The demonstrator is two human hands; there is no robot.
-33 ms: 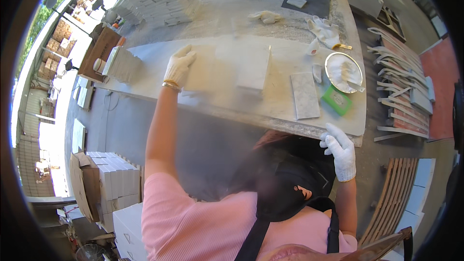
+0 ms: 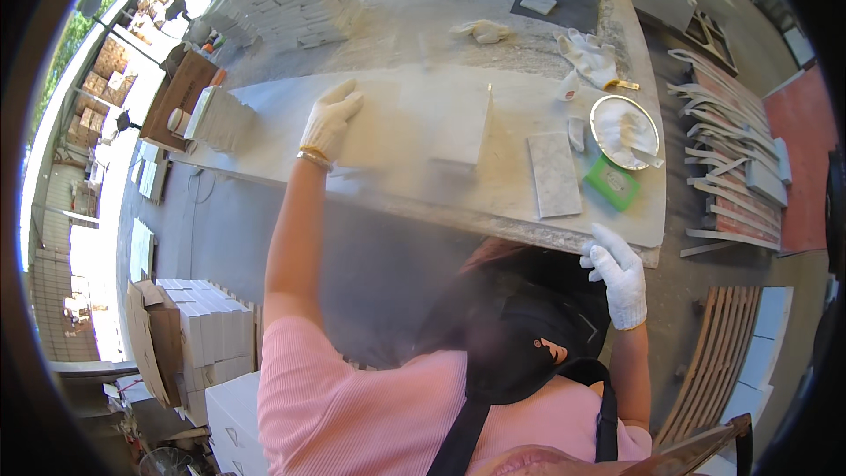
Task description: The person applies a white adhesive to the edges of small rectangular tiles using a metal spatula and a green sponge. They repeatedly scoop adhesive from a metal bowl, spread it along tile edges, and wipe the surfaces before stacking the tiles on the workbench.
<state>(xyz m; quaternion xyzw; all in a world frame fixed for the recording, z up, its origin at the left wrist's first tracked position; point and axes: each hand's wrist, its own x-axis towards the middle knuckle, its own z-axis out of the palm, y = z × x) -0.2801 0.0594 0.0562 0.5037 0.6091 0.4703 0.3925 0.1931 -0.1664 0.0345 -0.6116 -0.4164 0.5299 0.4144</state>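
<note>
A pale, flat slab (image 2: 374,128) lay on the white worktable (image 2: 520,115), left of its middle and near the front edge; haze and blur hid its outline. Your gloved left hand (image 2: 331,119) was at the slab's left side, fingers stretched and close together, though you could not tell whether it gripped the slab or only rested there. To the slab's right, near the table's middle, was another pale slab (image 2: 460,137), also blurred. Farther right lay a grey marbled tile (image 2: 554,174), beside a green box (image 2: 612,183) and a gold-rimmed bowl (image 2: 593,128) of white material. Your gloved right hand (image 2: 617,273) was at the table's front right edge, its fingers loosely bent and partly parted; contact with the edge could not be told. Behind the bowl lay white gloves (image 2: 589,57).
</note>
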